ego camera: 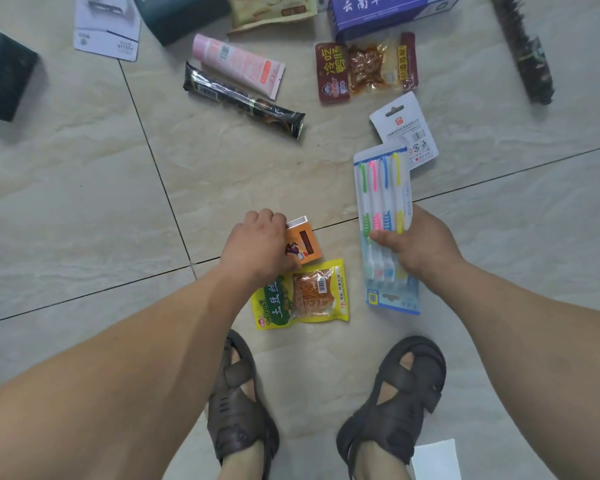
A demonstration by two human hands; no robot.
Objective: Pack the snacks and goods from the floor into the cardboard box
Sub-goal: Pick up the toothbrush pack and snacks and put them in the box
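Note:
My left hand [257,244] curls over a small orange box [303,244] on the tiled floor. Just below it lies a yellow-green snack packet [305,296]. My right hand [416,240] grips a blister pack of several coloured toothbrushes [383,202], thumb across its front. Further out lie a pink tube [239,64], a long black snack bar [243,98], a dark red snack packet [366,69], a white card pack [407,129], a blue box [388,12] and a beige snack bag [271,10]. No cardboard box shows in view.
Both my sandalled feet [326,410] stand at the bottom. A dark green box [4,74] sits at the left edge, another dark box [177,15] and a white card [108,26] at the top left, a dark long packet [523,53] at the top right.

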